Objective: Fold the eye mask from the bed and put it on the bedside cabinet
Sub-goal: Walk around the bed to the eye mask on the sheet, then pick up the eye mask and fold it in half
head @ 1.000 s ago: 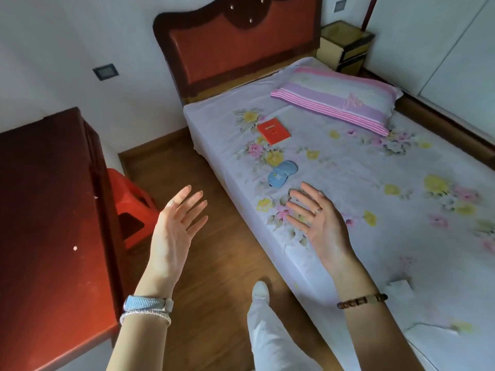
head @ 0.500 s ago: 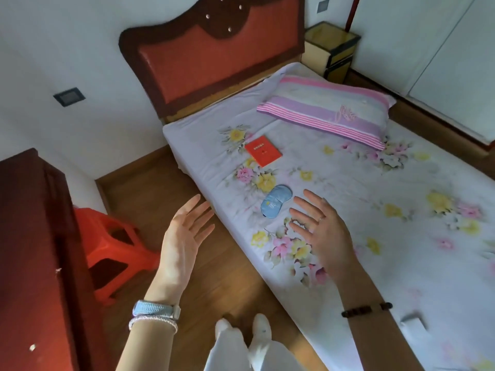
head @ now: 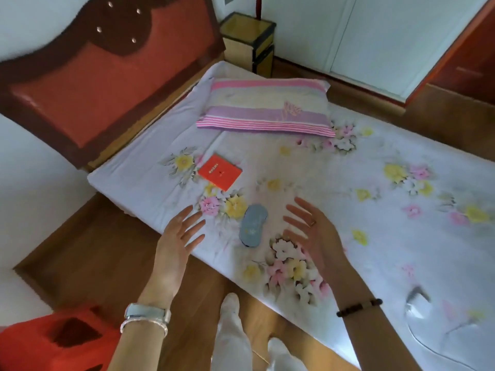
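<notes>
light: soft daylight, bright | glare: bed sheet [head: 401,263] washed at 4 o'clock | blur: slight overall | edges: wide-angle bowing

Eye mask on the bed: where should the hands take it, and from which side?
Probably by its two ends. The eye mask lies flat and unfolded on the sheet, long axis running away from the viewer, between the open left hand and right hand. Coming from above, pinch both ends, then fold them together.

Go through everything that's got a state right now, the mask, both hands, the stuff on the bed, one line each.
eye mask: flat on the bed, unfolded, untouched
left hand: open, empty
right hand: open, empty, beside the mask
red booklet: closed, lying flat
pillow: flat, near the headboard
bedside cabinet: nothing seen on top
</notes>
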Demonstrator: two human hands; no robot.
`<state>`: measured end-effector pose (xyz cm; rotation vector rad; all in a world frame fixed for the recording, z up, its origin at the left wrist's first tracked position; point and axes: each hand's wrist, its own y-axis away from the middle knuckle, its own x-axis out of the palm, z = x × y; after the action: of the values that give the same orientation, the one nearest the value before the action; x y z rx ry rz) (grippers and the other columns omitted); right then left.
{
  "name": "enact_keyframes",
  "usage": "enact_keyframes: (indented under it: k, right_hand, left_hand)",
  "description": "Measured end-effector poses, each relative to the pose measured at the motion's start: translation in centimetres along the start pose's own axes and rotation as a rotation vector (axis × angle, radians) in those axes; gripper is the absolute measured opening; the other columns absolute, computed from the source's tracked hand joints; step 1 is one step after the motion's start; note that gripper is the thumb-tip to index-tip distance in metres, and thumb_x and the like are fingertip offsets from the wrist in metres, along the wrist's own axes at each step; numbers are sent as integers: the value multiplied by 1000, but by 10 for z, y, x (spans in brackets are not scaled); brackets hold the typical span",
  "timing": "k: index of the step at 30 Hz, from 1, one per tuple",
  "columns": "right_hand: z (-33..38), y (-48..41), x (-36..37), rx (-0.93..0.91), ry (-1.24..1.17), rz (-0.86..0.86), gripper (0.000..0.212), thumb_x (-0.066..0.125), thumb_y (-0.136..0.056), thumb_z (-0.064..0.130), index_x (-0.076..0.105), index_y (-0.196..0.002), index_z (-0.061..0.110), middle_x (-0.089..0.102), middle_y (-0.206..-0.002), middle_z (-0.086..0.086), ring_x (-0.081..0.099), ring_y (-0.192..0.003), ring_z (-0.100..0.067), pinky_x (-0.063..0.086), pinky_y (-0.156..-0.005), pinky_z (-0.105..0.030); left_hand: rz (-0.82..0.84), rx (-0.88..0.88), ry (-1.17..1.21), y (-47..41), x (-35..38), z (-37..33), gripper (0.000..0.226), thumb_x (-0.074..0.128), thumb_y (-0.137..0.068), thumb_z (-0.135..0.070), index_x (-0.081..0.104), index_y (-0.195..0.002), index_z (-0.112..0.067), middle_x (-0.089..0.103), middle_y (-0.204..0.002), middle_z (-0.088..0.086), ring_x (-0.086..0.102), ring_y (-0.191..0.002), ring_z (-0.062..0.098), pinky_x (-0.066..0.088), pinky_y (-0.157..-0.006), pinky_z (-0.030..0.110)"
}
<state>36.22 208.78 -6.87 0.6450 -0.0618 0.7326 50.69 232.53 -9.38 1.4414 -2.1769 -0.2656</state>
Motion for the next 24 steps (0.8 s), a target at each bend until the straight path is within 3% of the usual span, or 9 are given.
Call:
enact_keyframes:
  k: [4, 9, 13, 16, 20, 24]
  right_hand:
    - [-11, -37, 17, -27, 47, -79, 30, 44, -101, 36, 67, -118, 25, 68, -127, -5, 68, -112, -25, 52, -98, -48]
    - [-29, -85, 23, 9, 108, -151, 30, 46, -100, 37, 67, -119, 25, 70, -124, -3, 69, -108, -23, 54, -95, -45]
    - [-52, -132, 19, 69, 163, -193, 30, 44, -102, 34, 65, -119, 23, 68, -126, -7, 67, -108, -25, 54, -93, -42]
    - [-74, -172, 13, 113, 245, -199, 32, 43, -103, 32, 63, -125, 18, 66, -128, -9, 65, -110, -26, 51, -97, -43]
    - [-110, -226, 2, 173, 312, -220, 34, 45, -102, 32, 62, -127, 15, 65, -127, -8, 63, -114, -27, 49, -103, -48]
    - [-157, -275, -14, 249, 310, -231, 33, 46, -101, 33, 63, -125, 18, 65, -125, -6, 63, -115, -27, 48, -103, -49]
  left_hand:
    - [85, -64, -62, -58, -11, -2, 38, 35, -104, -36, 59, -131, -25, 68, -129, 2, 60, -125, 22, 44, -105, 44]
    - [109, -177, -122, -119, -10, 23, 30, 43, -101, -35, 66, -119, -28, 72, -122, 1, 64, -119, 21, 47, -100, 43]
    - [64, -261, -159, -165, -9, 66, 28, 44, -101, -29, 65, -118, -23, 69, -122, 4, 63, -117, 24, 46, -102, 45]
    - [11, -303, -194, -195, -11, 101, 20, 48, -100, -25, 65, -110, -25, 70, -116, 2, 64, -110, 22, 49, -94, 39]
    - [-31, -295, -263, -238, -16, 151, 18, 50, -100, -18, 65, -105, -26, 69, -110, 2, 65, -106, 21, 51, -87, 32]
    - [-10, -292, -383, -285, -14, 209, 19, 52, -97, -15, 65, -101, -28, 67, -113, 7, 63, -107, 22, 51, -89, 34]
